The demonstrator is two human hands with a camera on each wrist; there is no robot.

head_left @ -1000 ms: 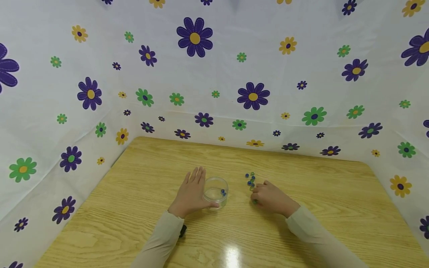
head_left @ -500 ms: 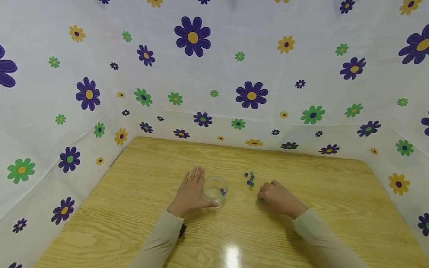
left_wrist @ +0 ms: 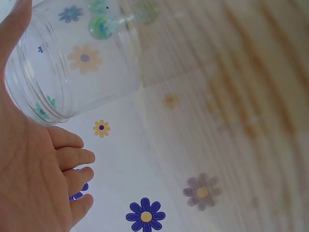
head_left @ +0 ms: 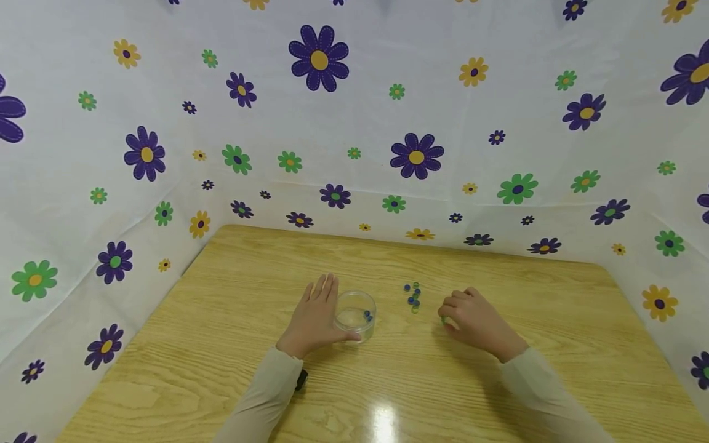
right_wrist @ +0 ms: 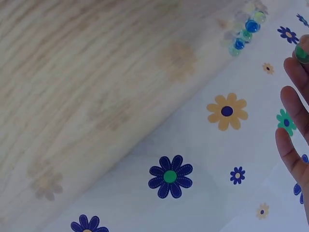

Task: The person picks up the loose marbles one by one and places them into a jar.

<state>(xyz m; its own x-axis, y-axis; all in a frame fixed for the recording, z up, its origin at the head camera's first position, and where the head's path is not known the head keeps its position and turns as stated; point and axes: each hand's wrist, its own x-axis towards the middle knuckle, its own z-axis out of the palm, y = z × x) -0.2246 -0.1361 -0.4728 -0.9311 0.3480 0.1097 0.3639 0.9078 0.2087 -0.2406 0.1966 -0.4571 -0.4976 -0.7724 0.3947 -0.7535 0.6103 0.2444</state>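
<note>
A clear round plastic jar [head_left: 370, 329] stands lidless on the table, with a few blue marbles [head_left: 368, 315] at its right inner side. My left hand [head_left: 311, 321] rests against the jar's left, fingers straight and thumb spread along its near side; in the left wrist view the jar wall [left_wrist: 104, 96] sits against the palm. To the right, my right hand [head_left: 477, 323] pinches a green marble [right_wrist: 301, 54] between thumb and fingertips, its other fingers loosely bent. Between jar and right hand lies a loose row of several blue and green marbles [head_left: 411, 301].
The wood-grain table [head_left: 266, 264] is enclosed at the back and sides by a white cloth [head_left: 354, 123] printed with flowers. A dark wrist strap piece [head_left: 301, 379] shows under the left sleeve [head_left: 266, 387]. Light glares off the near table surface.
My right hand has drawn away to the right from the row of marbles, carrying the green marble, and has turned so its fingertips show more. The left hand and jar stay put.
</note>
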